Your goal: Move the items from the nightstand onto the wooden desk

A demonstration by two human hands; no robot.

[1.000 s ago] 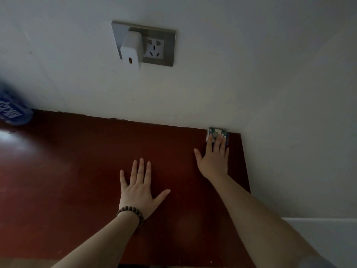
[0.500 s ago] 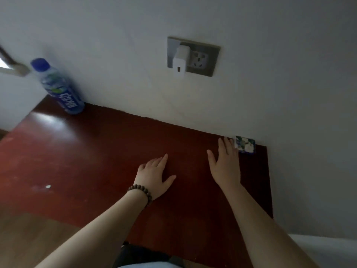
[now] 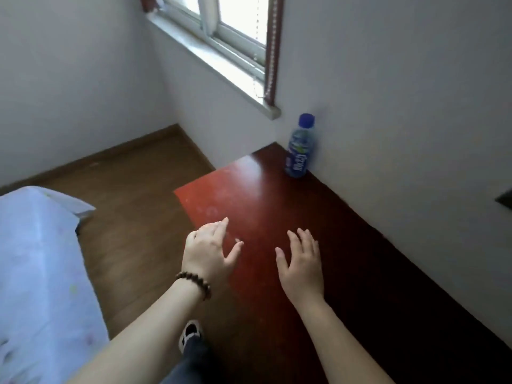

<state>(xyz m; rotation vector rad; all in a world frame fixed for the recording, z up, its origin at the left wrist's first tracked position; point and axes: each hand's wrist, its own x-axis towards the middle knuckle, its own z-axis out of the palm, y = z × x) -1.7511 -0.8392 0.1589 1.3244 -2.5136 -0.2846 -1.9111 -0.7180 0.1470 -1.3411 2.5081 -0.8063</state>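
A dark red wooden desk (image 3: 277,206) runs along the white wall on the right. On its far corner stands an upright blue water bottle (image 3: 298,151) with a blue cap, close to the wall. My left hand (image 3: 209,250), with a bead bracelet on the wrist, hovers over the desk's left edge, fingers loosely apart and holding nothing. My right hand (image 3: 302,261) is spread flat just over the desk's middle, also holding nothing. The small patterned box seen earlier is out of view. No nightstand is in view.
A bed with a pale blue cover (image 3: 36,273) fills the lower left. Brown wooden floor (image 3: 133,195) lies between bed and desk. A window (image 3: 230,31) with a grey sill is up in the corner. My foot (image 3: 191,332) shows below the desk's edge.
The view has swung left, away from the wall socket and the small patterned box. My right hand has left that box and both hands have lifted off the desk, fingers apart.
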